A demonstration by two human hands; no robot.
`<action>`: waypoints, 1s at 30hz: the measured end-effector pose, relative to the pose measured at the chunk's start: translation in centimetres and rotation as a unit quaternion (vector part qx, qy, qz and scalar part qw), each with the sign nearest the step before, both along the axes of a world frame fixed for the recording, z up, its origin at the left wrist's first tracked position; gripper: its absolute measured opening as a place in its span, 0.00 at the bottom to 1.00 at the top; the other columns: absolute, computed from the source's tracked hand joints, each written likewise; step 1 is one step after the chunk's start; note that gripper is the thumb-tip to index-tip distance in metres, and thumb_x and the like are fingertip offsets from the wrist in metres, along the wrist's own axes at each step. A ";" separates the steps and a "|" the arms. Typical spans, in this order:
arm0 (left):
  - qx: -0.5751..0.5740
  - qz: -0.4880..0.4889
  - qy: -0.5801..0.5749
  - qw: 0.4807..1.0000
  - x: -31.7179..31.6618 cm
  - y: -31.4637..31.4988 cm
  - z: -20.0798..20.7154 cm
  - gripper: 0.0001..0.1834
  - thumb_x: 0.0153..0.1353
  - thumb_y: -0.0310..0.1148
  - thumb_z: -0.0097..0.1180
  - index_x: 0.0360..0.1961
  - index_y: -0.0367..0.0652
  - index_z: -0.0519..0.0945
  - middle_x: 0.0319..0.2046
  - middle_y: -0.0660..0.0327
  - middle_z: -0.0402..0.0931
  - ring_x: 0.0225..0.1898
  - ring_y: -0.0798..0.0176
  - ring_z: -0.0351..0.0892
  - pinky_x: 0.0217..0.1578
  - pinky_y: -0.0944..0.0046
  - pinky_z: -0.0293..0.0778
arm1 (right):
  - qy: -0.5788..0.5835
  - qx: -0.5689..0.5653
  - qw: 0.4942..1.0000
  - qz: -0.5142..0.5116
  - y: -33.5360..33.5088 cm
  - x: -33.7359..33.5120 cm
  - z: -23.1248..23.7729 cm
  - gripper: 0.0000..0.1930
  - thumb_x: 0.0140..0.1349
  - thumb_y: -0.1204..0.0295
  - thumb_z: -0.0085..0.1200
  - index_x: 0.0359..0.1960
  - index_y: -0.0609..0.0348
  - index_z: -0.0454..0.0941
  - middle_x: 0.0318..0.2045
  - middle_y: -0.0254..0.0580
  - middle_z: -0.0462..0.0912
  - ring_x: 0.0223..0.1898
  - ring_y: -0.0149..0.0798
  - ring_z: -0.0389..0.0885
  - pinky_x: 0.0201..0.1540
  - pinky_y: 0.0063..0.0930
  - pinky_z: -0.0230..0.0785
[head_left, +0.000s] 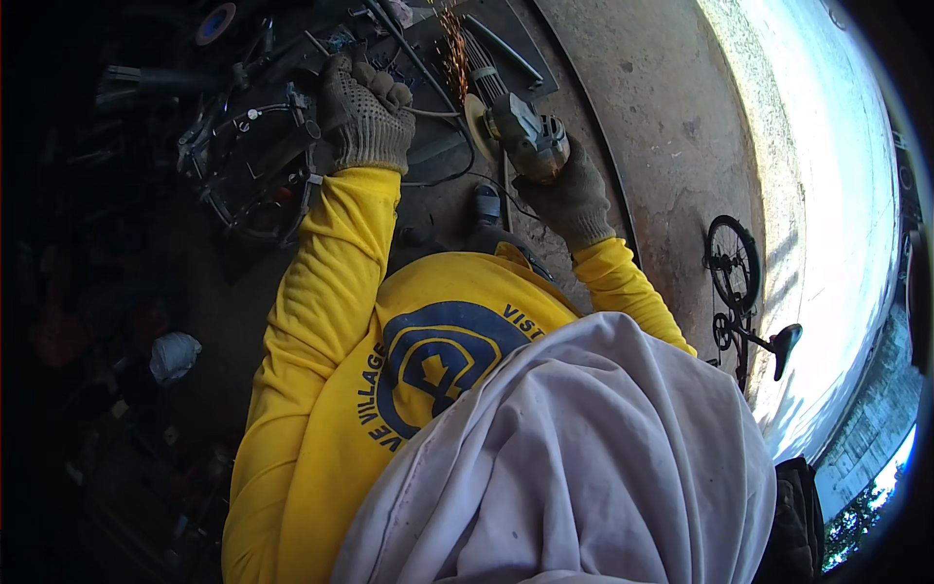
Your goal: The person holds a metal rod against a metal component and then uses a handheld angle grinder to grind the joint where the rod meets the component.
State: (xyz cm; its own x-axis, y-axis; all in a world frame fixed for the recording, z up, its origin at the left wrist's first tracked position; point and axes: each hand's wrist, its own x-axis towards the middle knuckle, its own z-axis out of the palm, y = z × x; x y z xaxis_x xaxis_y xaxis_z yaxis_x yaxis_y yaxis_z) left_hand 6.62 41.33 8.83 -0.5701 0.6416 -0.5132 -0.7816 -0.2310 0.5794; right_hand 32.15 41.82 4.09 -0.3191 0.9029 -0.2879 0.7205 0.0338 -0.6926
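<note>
My right hand [572, 195], in a grey knit work glove, is wrapped round an angle grinder [530, 134]. The grinder's disc [478, 127] stands on edge on its left side, and orange sparks [452, 54] fly up and away from it. My left hand [365, 115], in a dotted work glove, is closed with its fingers curled. From it a thin metal rod [433, 114] reaches right toward the disc; whether its tip touches the disc is hard to make out. Beyond the disc a bundle of thin rods [484, 68] lies on a dark sheet.
Left of my left hand is a dark tangle of metal frame parts [248, 175]. A cable [438, 181] runs below the grinder. A bicycle [735, 282] stands on the right. A pale bundle [175, 356] lies at the left. My shoe [486, 204] is below the grinder.
</note>
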 end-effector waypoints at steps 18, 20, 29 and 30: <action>0.024 -0.016 -0.001 1.000 -0.5 -0.4 -1.1 0.22 0.70 0.44 0.47 0.17 0.55 0.62 0.13 0.73 0.53 0.13 0.71 0.52 0.19 0.66 0.55 | -0.008 -0.022 0.999 0.021 0.2 -0.4 0.9 0.40 0.48 0.59 0.73 0.63 0.56 0.70 0.54 0.53 0.82 0.55 0.53 0.83 0.58 0.41 0.75; 0.032 -0.024 0.001 0.999 -0.6 -0.5 -1.1 0.22 0.70 0.44 0.48 0.17 0.55 0.62 0.13 0.73 0.53 0.13 0.71 0.52 0.19 0.66 0.55 | -0.013 -0.015 1.000 0.020 0.1 -0.4 0.1 0.43 0.46 0.60 0.74 0.64 0.57 0.68 0.53 0.55 0.83 0.54 0.53 0.83 0.57 0.42 0.76; 0.034 -0.002 -0.002 0.999 -1.5 -1.3 -1.6 0.20 0.70 0.45 0.48 0.20 0.53 0.63 0.15 0.73 0.54 0.14 0.71 0.50 0.20 0.67 0.53 | -0.015 -0.044 0.999 -0.015 -0.3 -0.2 0.3 0.44 0.47 0.58 0.74 0.65 0.59 0.66 0.56 0.55 0.81 0.56 0.52 0.82 0.59 0.41 0.74; 0.052 -0.013 -0.013 0.998 -1.6 -1.3 -1.9 0.21 0.70 0.45 0.48 0.19 0.53 0.63 0.15 0.73 0.53 0.14 0.71 0.50 0.20 0.67 0.53 | -0.011 -0.045 0.999 -0.006 -0.3 -0.2 0.7 0.44 0.47 0.59 0.74 0.65 0.59 0.67 0.57 0.55 0.80 0.56 0.52 0.82 0.59 0.41 0.74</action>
State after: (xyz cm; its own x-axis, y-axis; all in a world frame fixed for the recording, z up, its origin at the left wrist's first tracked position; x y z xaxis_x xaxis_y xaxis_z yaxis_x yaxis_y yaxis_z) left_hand 5.03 40.01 6.94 -0.5401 0.7064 -0.4575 -0.8028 -0.2693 0.5319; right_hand 31.91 41.55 4.79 -0.3015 0.8765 -0.3753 0.7362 -0.0362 -0.6758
